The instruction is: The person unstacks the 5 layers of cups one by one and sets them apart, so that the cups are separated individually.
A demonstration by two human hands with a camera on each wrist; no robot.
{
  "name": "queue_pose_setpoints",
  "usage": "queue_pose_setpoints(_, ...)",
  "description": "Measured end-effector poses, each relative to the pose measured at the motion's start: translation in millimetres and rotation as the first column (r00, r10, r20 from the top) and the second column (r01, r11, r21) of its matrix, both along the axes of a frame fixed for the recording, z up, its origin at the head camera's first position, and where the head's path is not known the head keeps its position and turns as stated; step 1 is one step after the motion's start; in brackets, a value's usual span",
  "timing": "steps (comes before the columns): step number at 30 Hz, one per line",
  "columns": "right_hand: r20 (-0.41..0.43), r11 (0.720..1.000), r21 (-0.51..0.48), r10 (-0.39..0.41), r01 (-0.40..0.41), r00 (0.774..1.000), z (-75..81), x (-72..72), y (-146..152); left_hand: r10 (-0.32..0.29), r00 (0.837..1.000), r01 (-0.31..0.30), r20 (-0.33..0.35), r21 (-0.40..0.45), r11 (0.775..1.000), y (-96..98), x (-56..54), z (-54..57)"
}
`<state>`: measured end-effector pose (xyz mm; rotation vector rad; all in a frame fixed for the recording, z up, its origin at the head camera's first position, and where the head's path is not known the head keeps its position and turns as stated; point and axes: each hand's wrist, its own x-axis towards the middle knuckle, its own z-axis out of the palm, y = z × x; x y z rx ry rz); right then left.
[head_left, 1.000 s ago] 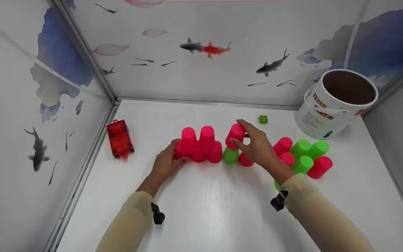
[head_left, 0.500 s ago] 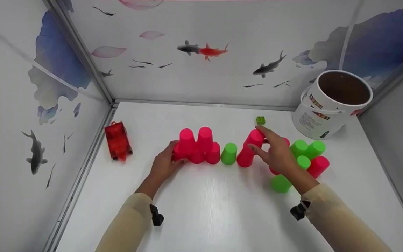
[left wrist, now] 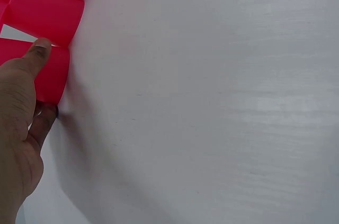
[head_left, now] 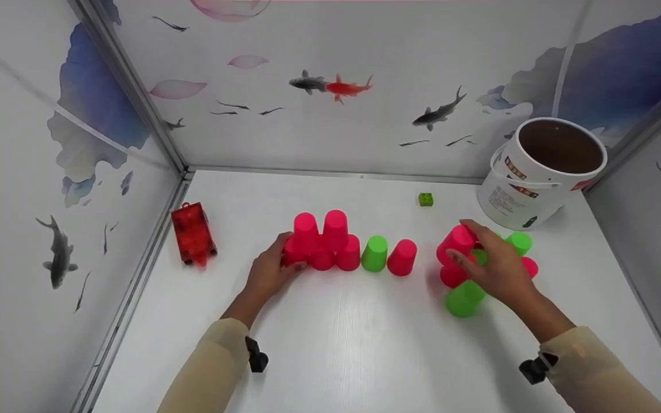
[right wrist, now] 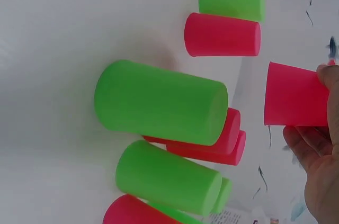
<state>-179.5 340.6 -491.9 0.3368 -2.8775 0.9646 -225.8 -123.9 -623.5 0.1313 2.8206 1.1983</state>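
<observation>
In the head view, my left hand point(head_left: 267, 272) grips the leftmost pink cup point(left wrist: 53, 78) of a row, thumb in front and fingers behind. Two pink cups point(head_left: 335, 228) stand upside down on top of three pink ones there. A green cup point(head_left: 374, 253) and another pink cup point(head_left: 402, 258) continue the row to the right. My right hand point(head_left: 502, 272) holds a pink cup point(right wrist: 296, 96) between thumb and fingers, raised over the right-hand group. Below it show a pink cup point(head_left: 452, 276) and a green cup point(head_left: 465, 299); the hand partly hides the others.
A white bucket point(head_left: 514, 201) with a brown inside stands at the back right corner. Near the back edge lies a small green toy brick point(head_left: 426, 199). A red toy vehicle point(head_left: 193, 234) is at the left. Walls enclose the white table point(head_left: 342, 344).
My right hand has carried the pink cup rightward, from above the green cup in the row, past the row's last pink cup, to the right-hand group. My left hand stays on its cup.
</observation>
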Motion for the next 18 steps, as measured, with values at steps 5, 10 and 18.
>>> queue_pose_setpoints(5,-0.023,0.999,0.025,-0.025,0.026,0.999,2.3,13.0,16.4,-0.001,1.000,0.001,0.003,0.001,1.000,0.0,0.5,0.8)
queue_pose_setpoints(10,-0.083,0.998,0.054,-0.028,0.032,0.996,-1.7,22.7,33.1,0.007,1.000,-0.007,0.005,0.011,1.000,0.4,0.7,1.0)
queue_pose_setpoints(18,-0.203,0.998,0.049,-0.038,0.049,0.979,-13.9,39.1,56.7,0.005,1.000,-0.005,-0.004,-0.006,1.000,0.6,1.3,1.8)
